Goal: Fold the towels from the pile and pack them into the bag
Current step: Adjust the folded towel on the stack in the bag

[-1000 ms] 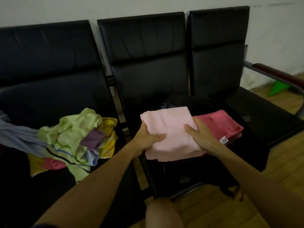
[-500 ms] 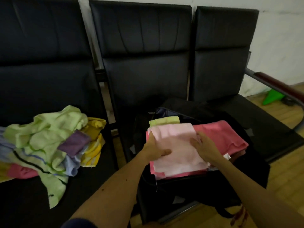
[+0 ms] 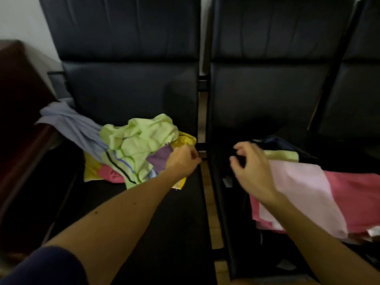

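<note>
Towels in a loose, crumpled pile (image 3: 135,145) lie on the left chair's seat (image 3: 144,212), and the left hand (image 3: 181,161) sits at the pile's right edge by a purple towel (image 3: 159,158), fingers curled; motion blur hides whether they pinch any cloth. On the next chair (image 3: 267,95) stands the dark bag (image 3: 275,140), a folded light pink towel (image 3: 304,192) on top of a darker pink one (image 3: 357,198), with a pale green one (image 3: 281,156) behind. The right hand (image 3: 251,169) hovers over the bag's left side, its fingers (image 3: 242,146) spread, loosely bent and holding nothing.
</note>
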